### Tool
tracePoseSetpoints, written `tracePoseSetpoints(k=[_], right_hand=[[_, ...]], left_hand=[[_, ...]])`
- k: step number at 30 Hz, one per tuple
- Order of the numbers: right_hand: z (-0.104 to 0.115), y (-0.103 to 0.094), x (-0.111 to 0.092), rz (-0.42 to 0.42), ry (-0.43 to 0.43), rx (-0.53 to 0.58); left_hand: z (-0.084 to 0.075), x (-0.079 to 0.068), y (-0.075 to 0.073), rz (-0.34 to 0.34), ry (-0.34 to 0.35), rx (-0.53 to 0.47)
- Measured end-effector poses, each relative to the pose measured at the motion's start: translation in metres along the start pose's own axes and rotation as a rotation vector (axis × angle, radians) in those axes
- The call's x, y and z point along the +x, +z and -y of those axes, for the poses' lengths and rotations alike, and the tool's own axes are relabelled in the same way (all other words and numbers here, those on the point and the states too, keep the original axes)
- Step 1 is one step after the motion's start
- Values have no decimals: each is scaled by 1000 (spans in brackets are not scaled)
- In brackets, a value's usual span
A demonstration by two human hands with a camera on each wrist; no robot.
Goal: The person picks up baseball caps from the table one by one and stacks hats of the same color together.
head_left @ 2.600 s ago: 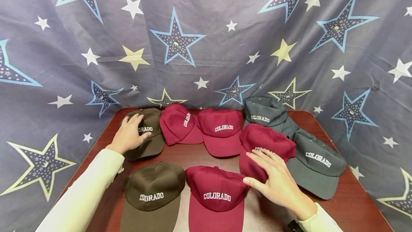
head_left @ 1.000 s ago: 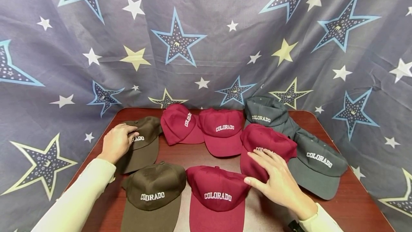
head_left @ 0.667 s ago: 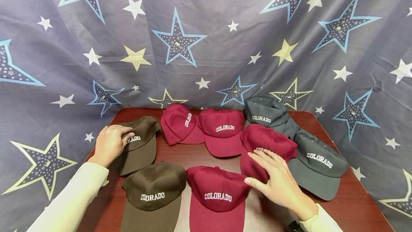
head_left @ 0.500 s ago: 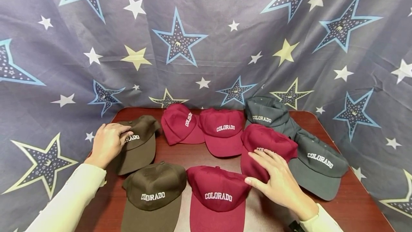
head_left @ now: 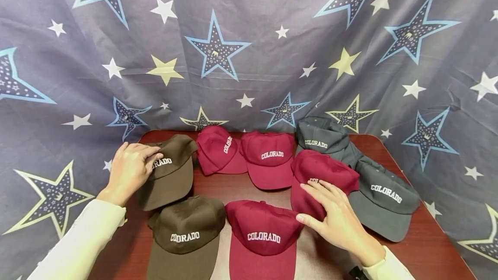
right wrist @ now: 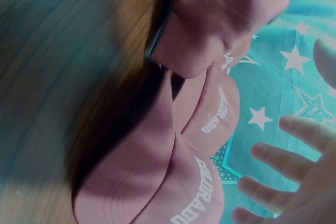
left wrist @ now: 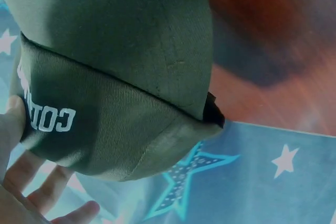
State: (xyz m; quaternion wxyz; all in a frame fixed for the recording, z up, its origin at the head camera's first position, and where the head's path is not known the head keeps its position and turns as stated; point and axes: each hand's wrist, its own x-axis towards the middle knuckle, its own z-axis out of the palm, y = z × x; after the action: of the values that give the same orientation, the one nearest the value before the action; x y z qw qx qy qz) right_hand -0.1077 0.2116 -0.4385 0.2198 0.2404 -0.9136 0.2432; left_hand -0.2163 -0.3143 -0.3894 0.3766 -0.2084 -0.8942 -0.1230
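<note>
My left hand [head_left: 130,170] pinches the crown of an olive-brown baseball cap [head_left: 173,185] at the table's back left. In the left wrist view the thumb [left wrist: 13,121] lies on the front of this cap [left wrist: 131,51], by the white "COLORADO" lettering, and other fingers are behind the crown. The cap casts a shadow and looks raised. My right hand [head_left: 336,215], fingers spread, hovers by a maroon cap [head_left: 323,165] and partly covers its lettering. The right wrist view shows that hand [right wrist: 304,177] apart from the maroon caps [right wrist: 126,171].
Another brown cap [head_left: 188,224] and a maroon cap [head_left: 262,228] lie at the front. Two maroon caps [head_left: 218,150] [head_left: 268,163] sit at the back. Dark grey-green caps [head_left: 320,135] [head_left: 383,198] are on the right. A star-patterned curtain [head_left: 249,55] hangs behind the reddish wooden table [head_left: 432,249].
The left hand has taken hold of the back brown cap and drawn it left and nearer. In the last half second both have shifted slightly up in view. The right hand stays put.
</note>
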Motion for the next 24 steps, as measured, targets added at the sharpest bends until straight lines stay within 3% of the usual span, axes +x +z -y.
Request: tracePoseSetpoints(k=[7,11,16,24], right_hand=[[-2,-1,-2,3,12,6],[-3,0,-3,6,18,5],[-3,0,-3,6,20,7],[-4,1,-3,6,21,9]], left_hand=[[-10,12,-11,-61,95,-19],[-20,18,-21,-82,104,-31],[-33,23,-32,-60,145,-20],[-51,25,-44,-17,315,-50]])
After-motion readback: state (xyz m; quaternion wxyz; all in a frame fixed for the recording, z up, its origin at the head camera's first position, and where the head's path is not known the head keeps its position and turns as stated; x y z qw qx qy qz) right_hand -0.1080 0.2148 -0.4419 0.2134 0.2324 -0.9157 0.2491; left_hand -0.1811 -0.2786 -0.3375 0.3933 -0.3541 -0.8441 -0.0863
